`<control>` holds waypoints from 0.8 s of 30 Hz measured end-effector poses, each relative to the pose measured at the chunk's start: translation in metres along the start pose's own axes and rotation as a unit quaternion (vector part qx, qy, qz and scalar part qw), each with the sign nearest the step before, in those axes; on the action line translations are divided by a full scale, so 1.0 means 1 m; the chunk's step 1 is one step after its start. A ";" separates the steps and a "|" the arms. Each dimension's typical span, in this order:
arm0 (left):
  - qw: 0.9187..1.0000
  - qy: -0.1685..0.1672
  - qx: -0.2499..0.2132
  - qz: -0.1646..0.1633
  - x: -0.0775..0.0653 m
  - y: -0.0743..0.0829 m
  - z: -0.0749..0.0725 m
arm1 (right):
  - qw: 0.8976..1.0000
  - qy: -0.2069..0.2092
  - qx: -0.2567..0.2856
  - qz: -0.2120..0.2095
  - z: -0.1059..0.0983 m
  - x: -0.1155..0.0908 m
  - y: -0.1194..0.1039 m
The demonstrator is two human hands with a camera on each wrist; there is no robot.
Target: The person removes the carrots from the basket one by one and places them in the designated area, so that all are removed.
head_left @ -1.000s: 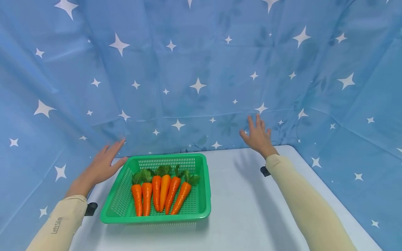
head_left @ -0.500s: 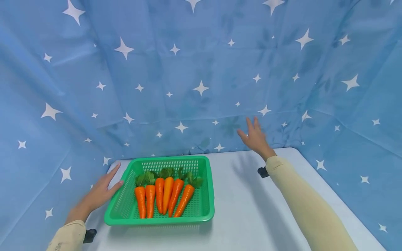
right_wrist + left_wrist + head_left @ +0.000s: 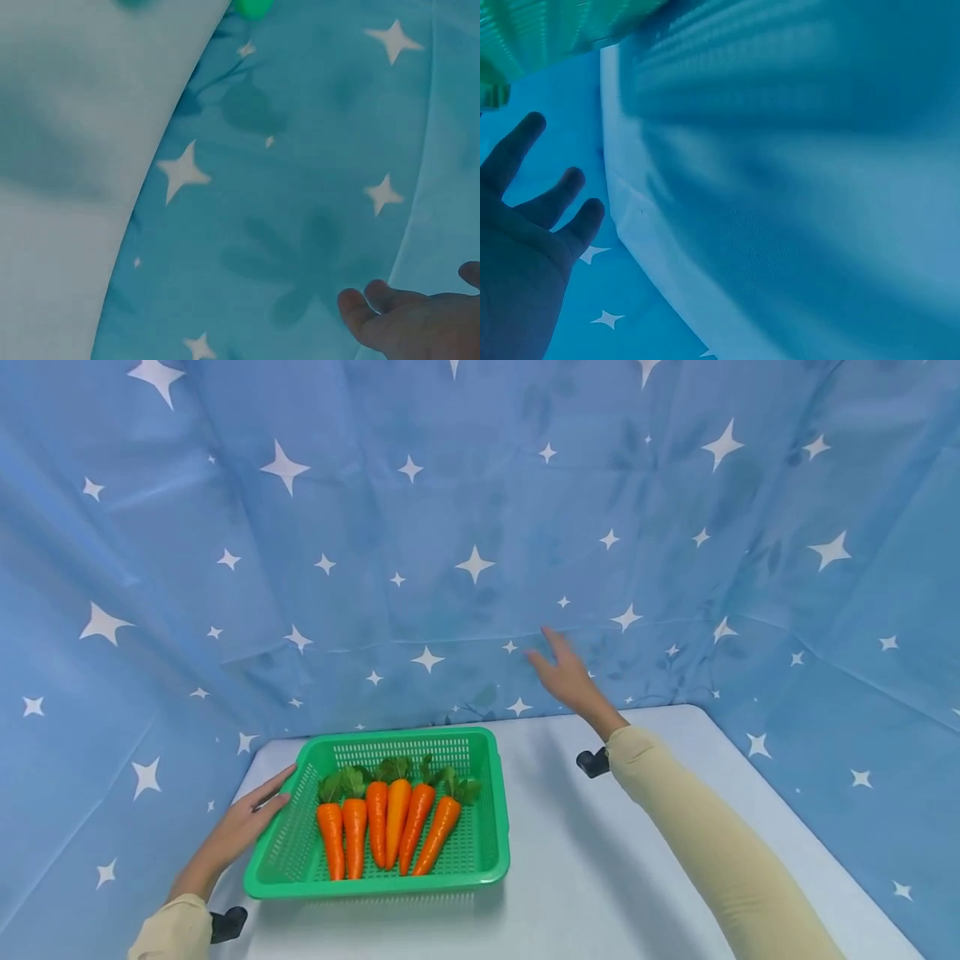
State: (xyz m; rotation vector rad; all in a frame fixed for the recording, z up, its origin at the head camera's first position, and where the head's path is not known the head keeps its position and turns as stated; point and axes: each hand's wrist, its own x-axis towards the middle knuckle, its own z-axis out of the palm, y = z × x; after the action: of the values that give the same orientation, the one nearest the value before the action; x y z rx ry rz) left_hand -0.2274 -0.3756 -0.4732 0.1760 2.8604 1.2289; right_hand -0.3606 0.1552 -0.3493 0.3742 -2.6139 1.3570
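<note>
A green plastic basket (image 3: 375,888) with slotted sides sits toward the left of the table. Several orange carrots (image 3: 396,822) with leafy green tops lie side by side in it, one of them more yellowish. Beside the basket's left rim is my left hand (image 3: 238,828), its fingers extended along the outside; the left wrist view has the spread fingers (image 3: 549,202) just below the basket's underside (image 3: 562,34). My right hand (image 3: 572,681) hovers over the far edge of the table, right of the basket, fingers stretched out and holding nothing. Its fingers also show in the right wrist view.
The white table (image 3: 570,877) has a rounded far right corner. A blue curtain (image 3: 472,510) with white stars rises behind it and along both sides. Black wrist straps (image 3: 592,763) sit below both hands.
My left hand has come down and closer to the basket's left rim. My right hand has moved left toward the basket. The basket and carrots stay in place.
</note>
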 end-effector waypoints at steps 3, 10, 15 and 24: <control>1.000 0.003 0.009 -0.003 0.001 -0.001 0.001 | 1.000 -0.016 0.027 0.004 0.010 -0.002 -0.011; 0.999 -0.003 0.022 -0.034 0.002 -0.004 0.003 | 0.996 -0.050 0.066 0.016 0.043 -0.015 -0.025; 0.998 -0.009 0.025 -0.050 0.002 -0.003 0.002 | 0.992 -0.075 0.087 0.046 0.067 -0.026 -0.032; 0.998 -0.008 0.013 -0.056 0.002 -0.003 0.004 | 0.978 -0.124 0.140 0.090 0.102 -0.041 -0.041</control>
State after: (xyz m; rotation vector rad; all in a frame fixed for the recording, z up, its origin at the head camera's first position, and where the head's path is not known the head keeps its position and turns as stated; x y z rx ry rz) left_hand -0.2296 -0.3744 -0.4780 0.0247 2.8302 1.1665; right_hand -0.3130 0.0545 -0.3870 0.3752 -2.7089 1.8614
